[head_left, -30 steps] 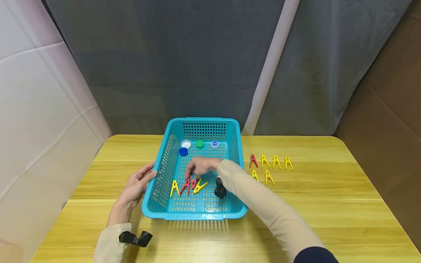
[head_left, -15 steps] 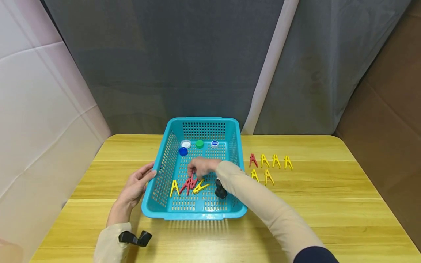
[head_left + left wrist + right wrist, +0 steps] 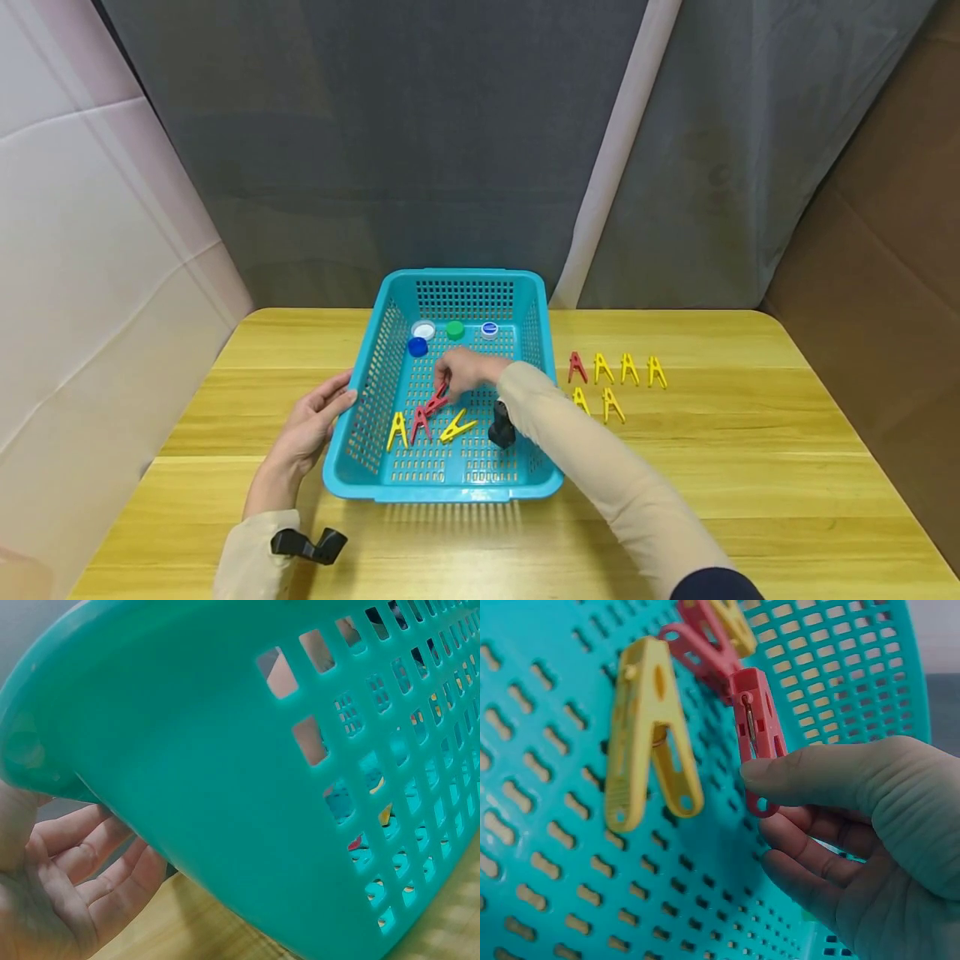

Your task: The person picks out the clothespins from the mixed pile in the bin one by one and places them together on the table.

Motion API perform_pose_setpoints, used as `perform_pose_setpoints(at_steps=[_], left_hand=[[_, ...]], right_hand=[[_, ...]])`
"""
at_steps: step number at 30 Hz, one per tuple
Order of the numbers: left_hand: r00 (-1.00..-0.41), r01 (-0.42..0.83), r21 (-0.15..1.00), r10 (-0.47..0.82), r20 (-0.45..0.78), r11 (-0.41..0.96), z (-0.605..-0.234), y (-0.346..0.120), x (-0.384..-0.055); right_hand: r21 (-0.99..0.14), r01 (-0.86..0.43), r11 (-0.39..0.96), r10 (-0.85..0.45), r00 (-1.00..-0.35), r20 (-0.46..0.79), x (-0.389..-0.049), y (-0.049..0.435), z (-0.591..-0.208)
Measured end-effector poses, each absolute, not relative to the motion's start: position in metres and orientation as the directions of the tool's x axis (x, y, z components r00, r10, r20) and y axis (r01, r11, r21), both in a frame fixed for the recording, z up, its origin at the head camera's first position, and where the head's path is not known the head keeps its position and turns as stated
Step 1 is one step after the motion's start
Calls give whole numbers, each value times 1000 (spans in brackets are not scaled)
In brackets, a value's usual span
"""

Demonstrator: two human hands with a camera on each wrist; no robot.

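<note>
Two grips showed: left hand (image 3: pixel 311 422) holding the basket (image 3: pixel 442 493), right hand (image 3: pixel 467 372) pinching a red peg (image 3: pixel 760 716), probably best eased up gently.

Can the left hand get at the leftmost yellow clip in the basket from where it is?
Probably not: the left hand holds the basket at its rim, and the side wall stands between the hand and the yellow clip. Reaching over the rim looks free, though.

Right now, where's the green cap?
In the head view, the green cap lies inside the turquoise basket toward its far end, between the white cap on its left and the blue-and-white cap on its right, just beyond the right hand.
</note>
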State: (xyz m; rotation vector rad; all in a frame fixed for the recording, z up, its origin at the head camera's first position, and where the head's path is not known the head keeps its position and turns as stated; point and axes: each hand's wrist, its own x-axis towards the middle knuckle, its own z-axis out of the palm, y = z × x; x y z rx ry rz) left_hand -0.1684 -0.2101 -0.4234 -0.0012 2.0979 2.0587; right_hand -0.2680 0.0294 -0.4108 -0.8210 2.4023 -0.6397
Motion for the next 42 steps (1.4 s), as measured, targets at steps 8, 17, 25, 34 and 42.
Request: perform_pose_setpoints(at_steps=[8,17,25,34,42], left_hand=[[-977,-149,989,152,-149,16,-423,-211,-168],[-978,-155,988,137,-156,14,-422,-210,-168],[-979,-139,990,151,-140,20,-423,-211,-168],[-978,-129,992,161,-130,14,-425,-211,-168],[-978,-135,991,156,-135,11,-425,-211,-169]], right_hand=[[-689,-390,611,-686,-695,-215,-270,37,-400],[-702,-440,560,-703,-700,-123,-269,52,-386],[-699,-484,526,-709,-703,-47,-268,68,-376],[-658,-533,532,-686,-727,34,-260,85,-361],[-655,-514,554,-616,-782,92,-254,105,-346]])
